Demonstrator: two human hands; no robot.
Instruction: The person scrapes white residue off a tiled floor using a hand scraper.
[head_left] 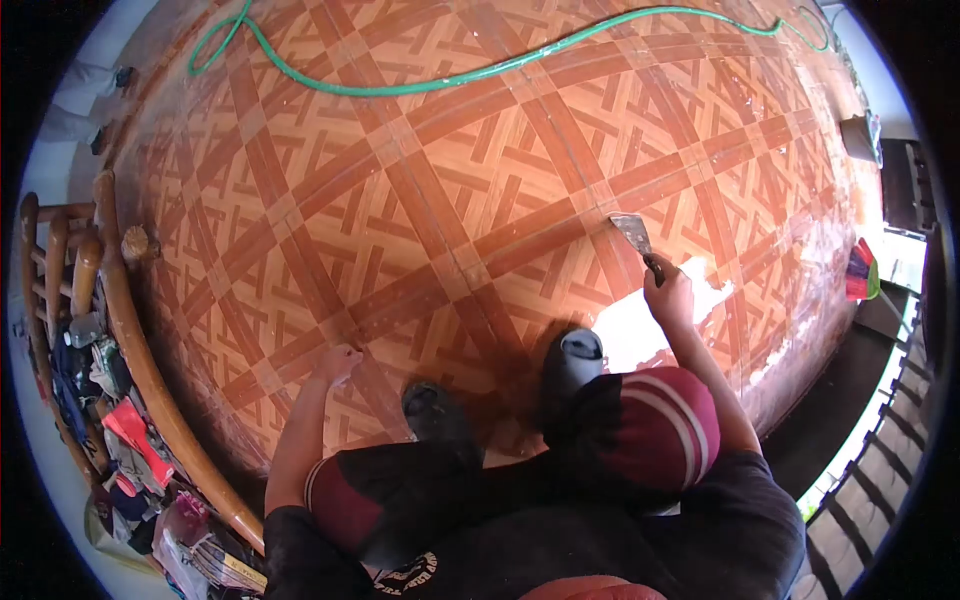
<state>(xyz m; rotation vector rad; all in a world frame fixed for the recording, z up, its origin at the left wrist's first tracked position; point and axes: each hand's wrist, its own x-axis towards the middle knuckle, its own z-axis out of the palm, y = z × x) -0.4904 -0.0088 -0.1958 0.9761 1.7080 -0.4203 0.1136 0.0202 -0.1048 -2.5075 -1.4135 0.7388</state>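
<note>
My right hand (670, 293) is wrapped round the dark handle of a putty knife (632, 232). Its broad, whitish-smeared metal blade points forward and left, over the wood-patterned floor (420, 170). Low over the floor on the other side, my left hand (345, 364) is curled into a fist, with nothing showing in it. Between my right foot and right forearm lies a bright white patch (630, 328) with ragged edges. My feet are in dark clogs (578, 350), and my knees are bent wide apart.
A green hose (400, 91) curves across the far floor. Along the left runs a wooden bench (140, 340) heaped with clothes (135, 440) and bags. At the right are a red and green broom head (861, 272) and a barred gate (885, 470). A person's legs (85, 100) show at upper left.
</note>
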